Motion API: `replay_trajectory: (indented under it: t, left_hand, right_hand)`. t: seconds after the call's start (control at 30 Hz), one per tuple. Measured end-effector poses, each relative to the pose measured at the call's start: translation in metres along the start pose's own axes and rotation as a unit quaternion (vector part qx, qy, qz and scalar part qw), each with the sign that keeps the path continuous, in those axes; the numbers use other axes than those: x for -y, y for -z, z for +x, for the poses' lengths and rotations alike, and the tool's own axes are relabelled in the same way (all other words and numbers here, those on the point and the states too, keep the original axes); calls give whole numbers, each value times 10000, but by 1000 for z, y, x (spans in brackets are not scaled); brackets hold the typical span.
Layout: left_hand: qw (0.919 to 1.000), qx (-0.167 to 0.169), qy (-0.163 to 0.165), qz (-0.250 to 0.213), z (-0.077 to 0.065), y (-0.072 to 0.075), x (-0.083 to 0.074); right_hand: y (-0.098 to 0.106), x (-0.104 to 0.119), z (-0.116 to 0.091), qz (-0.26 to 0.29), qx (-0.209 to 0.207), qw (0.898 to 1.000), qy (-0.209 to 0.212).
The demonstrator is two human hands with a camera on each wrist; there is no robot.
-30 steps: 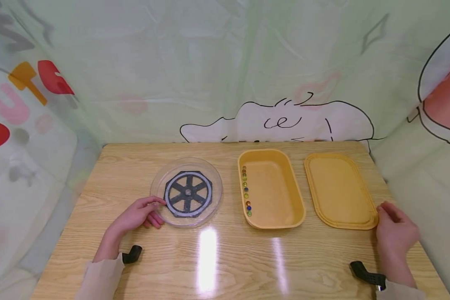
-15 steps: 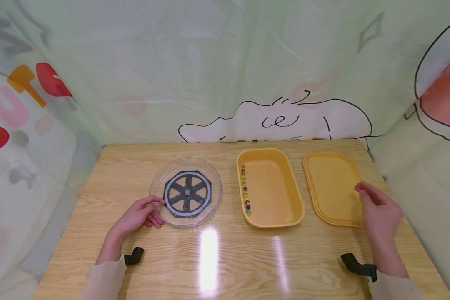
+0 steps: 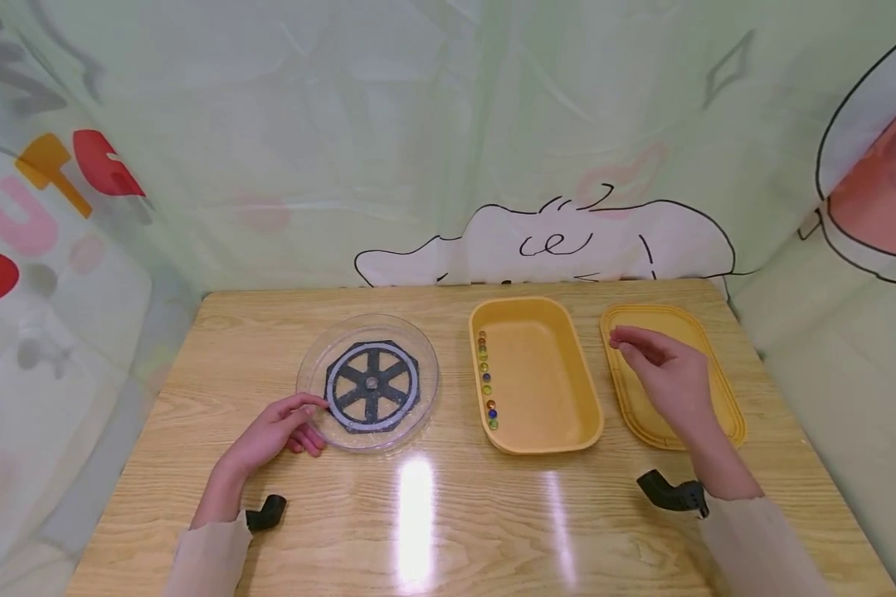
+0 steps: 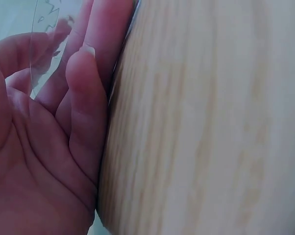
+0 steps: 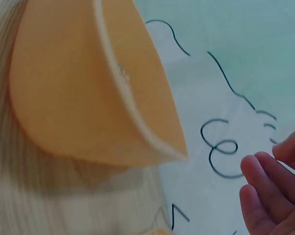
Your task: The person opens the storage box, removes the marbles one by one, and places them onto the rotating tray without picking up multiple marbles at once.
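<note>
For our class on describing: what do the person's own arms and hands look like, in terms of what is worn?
The left hand and right hand are both bare. Plain, pale beige sleeves cover the forearms. Bent black devices sit at the wrists.

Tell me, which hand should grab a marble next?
Probably the right hand: it looks empty and is nearer the yellow bin with the marbles. The left hand is holding the clear dish by its edge.

Sleeves (image 3: 207,557) are beige — wrist mounts (image 3: 668,492) are black
</note>
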State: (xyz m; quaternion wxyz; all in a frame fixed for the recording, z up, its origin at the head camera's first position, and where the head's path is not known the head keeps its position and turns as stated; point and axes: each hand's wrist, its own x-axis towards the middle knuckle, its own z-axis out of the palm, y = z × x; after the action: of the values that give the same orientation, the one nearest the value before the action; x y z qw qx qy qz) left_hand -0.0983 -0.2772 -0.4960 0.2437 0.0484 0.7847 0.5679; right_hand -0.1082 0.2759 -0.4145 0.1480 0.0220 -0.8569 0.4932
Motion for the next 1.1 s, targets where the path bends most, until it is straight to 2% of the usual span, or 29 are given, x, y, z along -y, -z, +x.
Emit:
replay_trajectory:
  t: [0.2, 0.53, 0.8, 1.0, 1.1]
  left_hand:
    - [10000, -12, -99, 0, 2, 0, 2]
    - [9998, -28, -169, -44, 1, 1, 6]
    - [9999, -102, -101, -89, -2, 0, 6]
    - [9998, -117, -109, -138, -2, 0, 6]
    - [9998, -48, -123, -157, 0, 0, 5]
  right_hand:
    - [-13, 19, 18, -138, 959, 9952, 122]
    - [-48, 34, 52, -85, 1911, 9805, -451]
    - [-84, 28, 72, 343, 2394, 9678, -693]
    - [-111, 21, 81, -280, 2488, 9672, -436]
    - [-119, 17, 84, -418, 2505, 9666, -341]
